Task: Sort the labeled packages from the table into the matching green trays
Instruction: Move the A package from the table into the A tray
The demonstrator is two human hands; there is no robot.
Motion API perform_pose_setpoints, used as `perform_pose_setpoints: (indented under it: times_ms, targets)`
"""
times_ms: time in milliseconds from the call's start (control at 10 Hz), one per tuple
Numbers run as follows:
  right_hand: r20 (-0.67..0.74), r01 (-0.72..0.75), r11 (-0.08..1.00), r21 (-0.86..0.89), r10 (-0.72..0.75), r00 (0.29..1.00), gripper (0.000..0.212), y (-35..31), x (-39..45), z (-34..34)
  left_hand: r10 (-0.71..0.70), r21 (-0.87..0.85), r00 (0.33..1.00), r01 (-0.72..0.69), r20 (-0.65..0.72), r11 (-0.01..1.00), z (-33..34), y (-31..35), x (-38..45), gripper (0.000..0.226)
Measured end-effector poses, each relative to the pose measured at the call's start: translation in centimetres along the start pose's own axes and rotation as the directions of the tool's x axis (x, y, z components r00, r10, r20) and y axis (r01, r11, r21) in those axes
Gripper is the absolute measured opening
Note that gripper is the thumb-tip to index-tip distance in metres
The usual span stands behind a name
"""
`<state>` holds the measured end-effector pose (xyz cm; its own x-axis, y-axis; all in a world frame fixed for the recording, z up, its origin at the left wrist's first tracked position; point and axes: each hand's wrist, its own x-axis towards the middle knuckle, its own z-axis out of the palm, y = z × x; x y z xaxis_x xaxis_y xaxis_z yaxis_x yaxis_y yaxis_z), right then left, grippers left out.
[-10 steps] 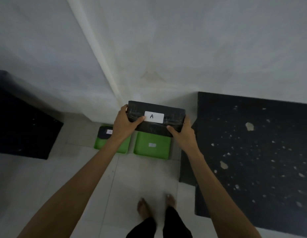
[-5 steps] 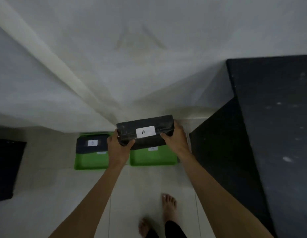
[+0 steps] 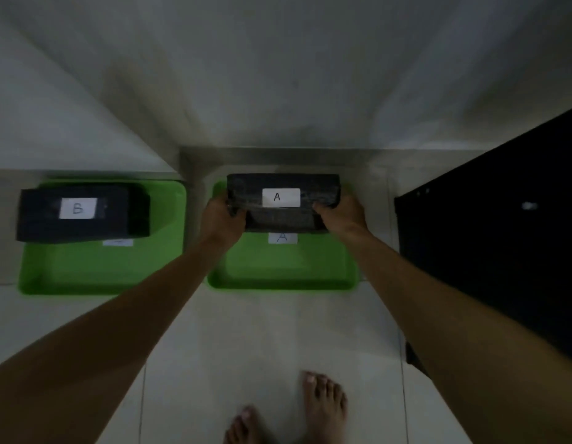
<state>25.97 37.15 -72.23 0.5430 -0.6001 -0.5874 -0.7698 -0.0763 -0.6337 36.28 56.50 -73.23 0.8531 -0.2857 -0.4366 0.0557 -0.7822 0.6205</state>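
Left hand (image 3: 221, 216) clamps the left end of a black wrapped rectangular package with a white "A" label (image 3: 283, 200); right hand (image 3: 340, 213) clamps its right end. Fingers curl under, mostly hidden. Package sits over the far edge of the right green plastic tray (image 3: 278, 277); contact with tray unclear. White "A" tag (image 3: 282, 238) on tray floor, partly covered. Left green plastic tray (image 3: 95, 274) holds a black "B"-labelled package (image 3: 79, 213) overhanging its far-left corner. Black table (image 3: 502, 235) cut off at right. Bare feet (image 3: 323, 408) on pale tiled floor (image 3: 262, 341). Dim, blurry.
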Motion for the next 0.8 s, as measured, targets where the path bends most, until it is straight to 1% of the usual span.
perform_pose_setpoints:
  times_ms: [100, 300, 500, 600, 700, 800]
  targets:
    - [0.004, -0.017, 1.0, 0.001, 0.017, 1.0, 0.053, 1.7, 2.1, 1.2, 0.019, 0.053, 1.0, -0.019, 0.009, 0.998, 1.7, -1.3, 1.9, 0.025]
    - [0.026, -0.034, 0.999, -0.014, 0.034, 0.999, 0.055, 3.1, 4.1, 3.1, 0.047, 0.07, 0.998, -0.045, -0.03, 0.996, 3.2, -3.0, 2.5, 0.025]
    - [0.037, 0.025, 0.998, -0.06, -0.022, 0.999, 0.057, 3.4, 4.9, 3.7, 0.071, 0.051, 0.996, -0.068, -0.055, 0.996, 3.5, -3.6, 2.7, 0.036]
    - [0.029, 0.038, 0.995, -0.091, -0.036, 0.999, 0.054, 3.1, 4.2, 3.3, 0.05, 0.088, 0.999, -0.049, -0.007, 0.995, 3.2, -3.4, 2.6, 0.038]
    - [-0.005, 0.017, 0.982, -0.186, -0.018, 1.0, 0.049, 2.7, 3.0, 2.5, 0.072, 0.17, 0.997, -0.072, 0.002, 0.983, 2.2, -3.0, 1.6, 0.042]
    - [-0.015, 0.011, 0.969, -0.248, -0.015, 1.0, 0.038, 1.0, 0.6, 0.8, 0.069, 0.24, 0.997, -0.077, 0.043, 0.968, -0.5, -0.9, 0.1, 0.048]
